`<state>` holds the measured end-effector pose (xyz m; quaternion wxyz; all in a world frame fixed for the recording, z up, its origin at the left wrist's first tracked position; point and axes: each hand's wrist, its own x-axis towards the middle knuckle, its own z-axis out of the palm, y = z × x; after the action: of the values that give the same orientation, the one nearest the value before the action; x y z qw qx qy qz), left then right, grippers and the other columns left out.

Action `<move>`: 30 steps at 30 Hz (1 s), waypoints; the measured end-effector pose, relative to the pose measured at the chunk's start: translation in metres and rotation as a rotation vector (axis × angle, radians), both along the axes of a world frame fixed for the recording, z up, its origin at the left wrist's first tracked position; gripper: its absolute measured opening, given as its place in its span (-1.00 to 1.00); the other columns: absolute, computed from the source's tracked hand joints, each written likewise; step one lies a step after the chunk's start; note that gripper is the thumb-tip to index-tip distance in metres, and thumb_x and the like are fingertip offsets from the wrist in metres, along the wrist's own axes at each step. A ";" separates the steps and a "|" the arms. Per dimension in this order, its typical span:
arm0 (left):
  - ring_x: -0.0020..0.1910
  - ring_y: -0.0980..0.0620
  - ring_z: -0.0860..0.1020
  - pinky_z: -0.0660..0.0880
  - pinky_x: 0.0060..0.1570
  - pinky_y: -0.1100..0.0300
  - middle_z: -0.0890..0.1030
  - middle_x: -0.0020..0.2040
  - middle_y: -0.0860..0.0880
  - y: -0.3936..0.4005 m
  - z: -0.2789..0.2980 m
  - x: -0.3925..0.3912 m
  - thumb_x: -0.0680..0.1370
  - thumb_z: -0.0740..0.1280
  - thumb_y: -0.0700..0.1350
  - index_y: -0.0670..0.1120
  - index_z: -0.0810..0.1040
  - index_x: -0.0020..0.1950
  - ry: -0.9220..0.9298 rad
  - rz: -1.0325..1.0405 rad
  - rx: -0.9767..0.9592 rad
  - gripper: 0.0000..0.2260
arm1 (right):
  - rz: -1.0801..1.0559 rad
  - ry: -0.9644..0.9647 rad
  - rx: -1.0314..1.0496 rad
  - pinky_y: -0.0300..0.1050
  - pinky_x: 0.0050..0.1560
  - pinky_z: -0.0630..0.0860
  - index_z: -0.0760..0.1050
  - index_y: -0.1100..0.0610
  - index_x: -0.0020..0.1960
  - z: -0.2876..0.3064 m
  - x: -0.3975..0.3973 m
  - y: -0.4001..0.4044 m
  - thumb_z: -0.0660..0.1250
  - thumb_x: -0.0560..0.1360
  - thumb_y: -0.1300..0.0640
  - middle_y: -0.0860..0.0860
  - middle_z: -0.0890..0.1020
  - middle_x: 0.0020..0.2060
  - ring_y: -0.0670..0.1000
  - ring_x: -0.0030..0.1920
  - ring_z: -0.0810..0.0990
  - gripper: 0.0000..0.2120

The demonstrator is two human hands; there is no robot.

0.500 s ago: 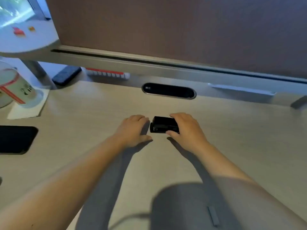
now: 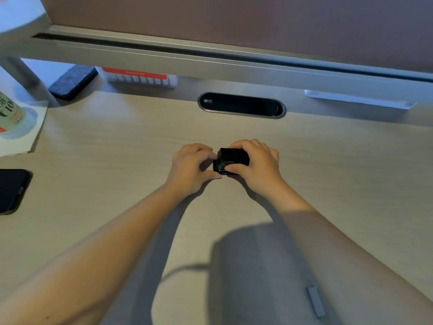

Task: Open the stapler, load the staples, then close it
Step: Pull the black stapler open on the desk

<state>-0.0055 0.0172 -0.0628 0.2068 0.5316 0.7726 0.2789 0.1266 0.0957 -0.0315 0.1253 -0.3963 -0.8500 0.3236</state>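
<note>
Right now the small black stapler (image 2: 230,159) sits mid-desk (image 2: 117,146). My right hand (image 2: 256,163) wraps it, thumb on the near side; my left hand (image 2: 191,168) pinches at its left end. It should feel light, rigid and slick, so I'd clamp the base and lift the top.

Your right hand (image 2: 256,164) clasps the black stapler (image 2: 230,160) on the table (image 2: 117,160); your left hand (image 2: 191,168) touches its end.

A pale wood-grain desk (image 2: 112,146) carries a dark oval cable grommet (image 2: 241,105) at its far edge, below a brown fabric partition (image 2: 234,19) on a grey metal rail (image 2: 210,64).
</note>
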 end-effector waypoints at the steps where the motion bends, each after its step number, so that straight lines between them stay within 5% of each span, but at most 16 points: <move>1: 0.20 -0.14 0.41 0.30 0.18 0.04 0.58 0.14 -0.14 0.000 0.001 0.000 0.27 0.46 -0.06 -0.12 0.59 0.00 0.001 0.003 0.002 -0.66 | 0.003 0.017 0.000 -0.20 -0.08 0.03 0.46 0.01 0.06 0.000 0.000 0.000 0.37 0.37 0.09 0.02 0.56 0.07 0.07 0.13 0.40 -0.73; 4: 0.22 -0.13 0.41 0.28 0.21 0.03 0.58 0.15 -0.12 0.001 -0.001 -0.001 0.27 0.46 -0.06 -0.10 0.59 0.00 -0.023 0.025 0.007 -0.67 | -0.007 0.070 -0.026 -0.23 -0.04 0.06 0.48 0.01 0.01 0.001 0.000 0.001 0.39 0.35 0.12 0.01 0.57 0.02 0.08 0.13 0.42 -0.75; 6: 0.22 -0.12 0.41 0.26 0.22 0.05 0.58 0.16 -0.11 0.002 -0.002 -0.001 0.27 0.46 -0.06 -0.09 0.59 0.01 -0.011 0.019 0.007 -0.66 | -0.044 0.179 -0.144 -0.03 0.22 0.22 0.47 -0.08 -0.09 0.003 0.002 0.002 0.40 0.29 0.09 -0.01 0.55 -0.06 0.12 0.12 0.46 -0.77; 8: 0.23 -0.11 0.41 0.26 0.23 0.05 0.57 0.17 -0.10 0.002 -0.002 0.000 0.28 0.45 -0.07 -0.08 0.58 0.03 -0.003 0.024 0.013 -0.66 | -0.092 0.338 -0.307 0.08 0.16 0.47 0.43 -0.18 -0.19 0.007 0.005 0.002 0.39 0.22 0.08 -0.01 0.55 -0.10 0.14 0.07 0.50 -0.75; 11: 0.24 -0.11 0.41 0.26 0.24 0.01 0.56 0.19 -0.09 0.001 -0.002 0.000 0.31 0.43 -0.07 -0.07 0.56 0.06 0.024 0.017 0.015 -0.66 | -0.094 0.494 -0.367 -0.44 -0.19 0.50 0.41 0.02 -0.07 0.010 0.014 0.003 0.35 0.35 0.30 -0.05 0.50 -0.18 -0.02 -0.10 0.50 -0.75; 15: 0.24 -0.13 0.41 0.27 0.23 -0.01 0.55 0.19 -0.09 0.001 -0.003 0.001 0.35 0.40 -0.06 -0.10 0.52 0.10 0.071 -0.014 0.012 -0.65 | -0.179 0.591 -0.245 -0.31 -0.12 0.48 0.35 0.04 -0.01 0.014 0.025 0.003 0.24 0.44 0.30 -0.13 0.47 -0.19 -0.08 -0.15 0.47 -0.78; 22: 0.25 -0.15 0.39 0.27 0.23 -0.01 0.54 0.20 -0.11 0.001 -0.002 0.004 0.37 0.38 -0.09 -0.12 0.50 0.13 0.094 -0.005 0.001 -0.65 | -0.361 0.649 -0.075 -0.61 -0.19 0.33 0.20 0.22 0.24 0.007 0.048 0.004 0.10 0.52 0.22 -0.03 0.43 -0.04 -0.26 -0.11 0.44 -0.70; 26: 0.26 -0.14 0.38 0.27 0.24 0.00 0.52 0.22 -0.12 0.001 -0.001 0.006 0.38 0.37 -0.10 -0.12 0.48 0.15 0.109 -0.003 -0.014 -0.64 | -0.439 0.643 -0.060 -0.53 -0.21 0.42 0.11 0.19 0.31 0.005 0.064 0.011 0.05 0.55 0.24 -0.14 0.41 -0.11 -0.41 -0.19 0.47 -0.66; 30: 0.26 -0.15 0.37 0.27 0.23 0.02 0.51 0.23 -0.14 0.000 -0.001 0.010 0.39 0.36 -0.12 -0.14 0.47 0.16 0.121 -0.011 -0.028 -0.65 | -0.613 0.750 -0.240 -0.24 -0.18 0.60 0.09 0.11 0.32 -0.001 0.083 0.010 0.02 0.56 0.21 -0.09 0.40 -0.02 -0.12 -0.03 0.48 -0.66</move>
<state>0.0043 0.0173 -0.0636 0.1689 0.5487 0.7846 0.2342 0.2096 0.1060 -0.0328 0.4652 -0.4961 -0.5476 0.4875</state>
